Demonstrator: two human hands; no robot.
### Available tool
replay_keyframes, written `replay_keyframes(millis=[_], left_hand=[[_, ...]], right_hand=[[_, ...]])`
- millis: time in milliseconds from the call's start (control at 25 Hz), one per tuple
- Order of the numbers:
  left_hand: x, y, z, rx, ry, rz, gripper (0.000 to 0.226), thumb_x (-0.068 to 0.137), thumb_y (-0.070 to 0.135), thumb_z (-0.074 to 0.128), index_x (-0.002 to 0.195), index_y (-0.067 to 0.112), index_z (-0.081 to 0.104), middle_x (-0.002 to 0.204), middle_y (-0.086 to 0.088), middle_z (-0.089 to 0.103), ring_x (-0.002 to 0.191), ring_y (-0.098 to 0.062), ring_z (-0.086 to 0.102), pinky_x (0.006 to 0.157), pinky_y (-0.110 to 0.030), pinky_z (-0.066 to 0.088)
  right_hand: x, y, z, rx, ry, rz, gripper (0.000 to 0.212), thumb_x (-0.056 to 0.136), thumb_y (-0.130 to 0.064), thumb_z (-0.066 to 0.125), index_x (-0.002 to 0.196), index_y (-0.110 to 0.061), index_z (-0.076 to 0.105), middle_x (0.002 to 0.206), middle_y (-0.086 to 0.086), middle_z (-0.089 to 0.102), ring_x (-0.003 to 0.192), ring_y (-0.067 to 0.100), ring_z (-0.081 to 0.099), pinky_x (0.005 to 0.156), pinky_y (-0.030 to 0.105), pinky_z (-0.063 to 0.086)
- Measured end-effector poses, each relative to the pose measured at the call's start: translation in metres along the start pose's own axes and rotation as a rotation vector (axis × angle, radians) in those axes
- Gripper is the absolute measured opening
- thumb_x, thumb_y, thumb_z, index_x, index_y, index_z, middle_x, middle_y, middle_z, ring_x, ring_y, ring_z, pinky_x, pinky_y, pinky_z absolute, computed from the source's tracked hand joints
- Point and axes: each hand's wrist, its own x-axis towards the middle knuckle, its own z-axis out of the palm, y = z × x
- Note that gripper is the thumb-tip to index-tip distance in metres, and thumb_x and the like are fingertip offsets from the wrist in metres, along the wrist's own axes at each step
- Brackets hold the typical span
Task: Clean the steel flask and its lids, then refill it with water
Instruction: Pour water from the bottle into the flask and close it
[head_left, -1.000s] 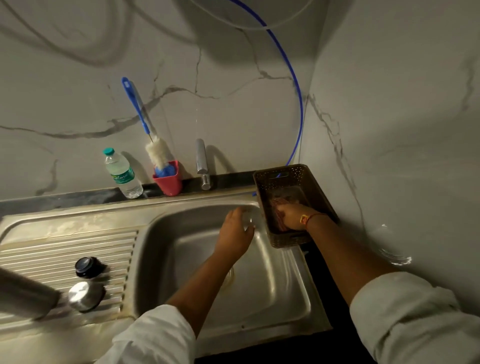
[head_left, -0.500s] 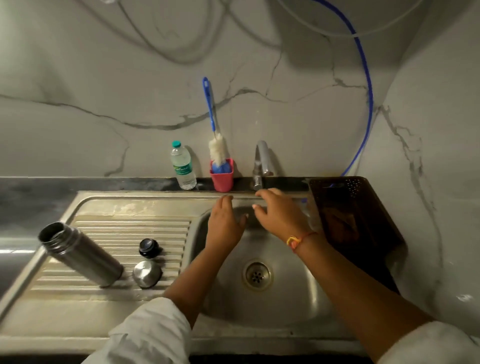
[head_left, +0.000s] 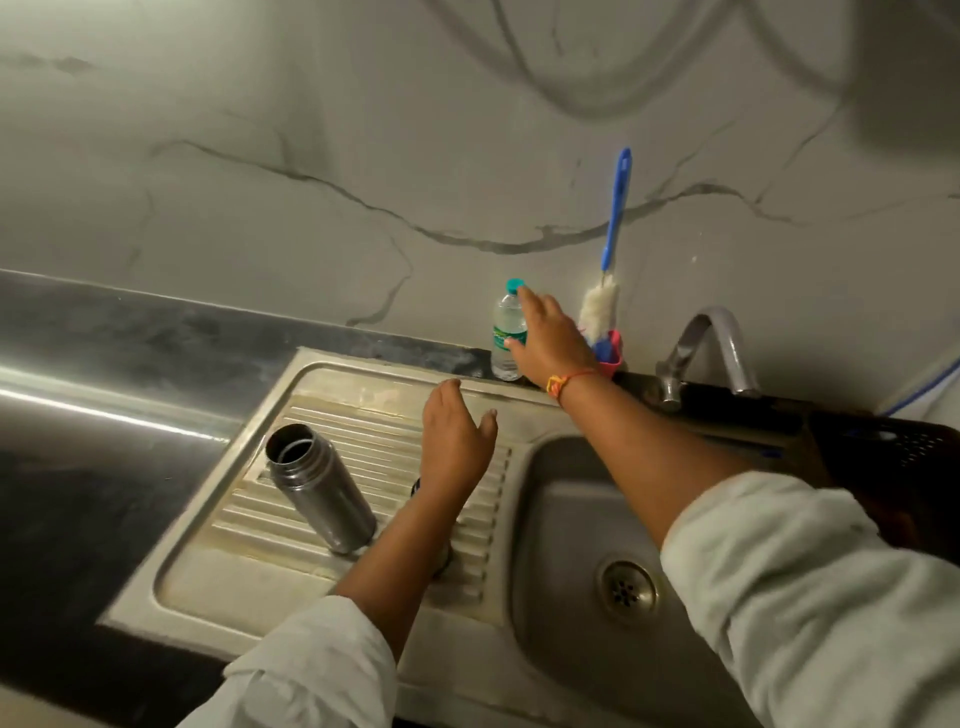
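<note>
The open steel flask stands on the ribbed drainboard with no lid on it. Both lids are almost fully hidden under my left forearm; only a dark sliver and a steel edge show. My left hand hovers open above the drainboard, right of the flask, holding nothing. My right hand reaches to the small plastic water bottle at the wall, fingers spread and touching its side and green cap.
A blue-handled bottle brush stands in a red cup beside the bottle. The tap arches over the sink basin with its drain. A dark perforated basket sits at the right.
Both hands left the basin by the tap. My right hand moved left to the water bottle, my left hand moved over the drainboard. The view swung left.
</note>
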Motion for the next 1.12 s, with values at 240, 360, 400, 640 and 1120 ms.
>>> replay_keyframes(millis=[240, 360, 400, 640, 1120], left_hand=[[0.020, -0.020, -0.010, -0.064, -0.022, 0.013, 0.059, 0.098, 0.025, 0.066, 0.145, 0.002, 0.041, 0.147, -0.014, 0.047, 0.139, -0.028, 0.041, 0.114, -0.033, 0.032], [0.026, -0.027, -0.013, -0.080, -0.047, 0.002, 0.060, 0.098, 0.027, 0.065, 0.148, 0.004, 0.039, 0.149, -0.012, 0.046, 0.141, -0.027, 0.040, 0.115, -0.033, 0.032], [0.026, -0.028, -0.014, -0.083, -0.057, 0.001, 0.061, 0.098, 0.027, 0.065, 0.148, 0.005, 0.038, 0.150, -0.011, 0.045, 0.141, -0.026, 0.040, 0.116, -0.034, 0.033], [0.021, -0.025, -0.008, -0.088, -0.114, 0.032, 0.065, 0.098, 0.029, 0.067, 0.152, 0.009, 0.035, 0.154, -0.010, 0.043, 0.144, -0.025, 0.039, 0.117, -0.034, 0.034], [-0.046, 0.058, -0.008, -0.374, -0.082, 0.091, 0.072, 0.077, 0.027, 0.087, 0.127, 0.034, 0.036, 0.117, 0.012, 0.056, 0.107, -0.010, 0.063, 0.084, -0.018, 0.052]], right_hand=[[0.048, -0.007, 0.016, -0.163, -0.059, -0.008, 0.057, 0.100, -0.022, 0.051, 0.152, -0.016, 0.029, 0.159, 0.008, 0.025, 0.133, 0.039, 0.039, 0.108, 0.047, 0.041], [0.049, -0.008, 0.018, -0.197, -0.007, 0.005, 0.040, 0.100, -0.023, 0.053, 0.138, -0.012, 0.048, 0.140, 0.012, 0.045, 0.120, 0.036, 0.047, 0.099, 0.042, 0.047], [0.046, -0.009, 0.017, -0.178, 0.007, 0.005, 0.036, 0.099, -0.024, 0.056, 0.133, -0.012, 0.054, 0.134, 0.012, 0.049, 0.117, 0.035, 0.049, 0.098, 0.042, 0.048], [0.007, -0.018, 0.009, -0.149, 0.071, -0.029, 0.032, 0.090, -0.028, 0.071, 0.115, -0.010, 0.062, 0.116, 0.012, 0.058, 0.103, 0.026, 0.062, 0.088, 0.031, 0.054], [-0.089, -0.035, -0.113, 0.194, 0.036, -0.089, 0.039, 0.081, -0.056, 0.072, 0.087, -0.017, 0.067, 0.075, -0.005, 0.063, 0.071, 0.009, 0.059, 0.062, 0.018, 0.047]])
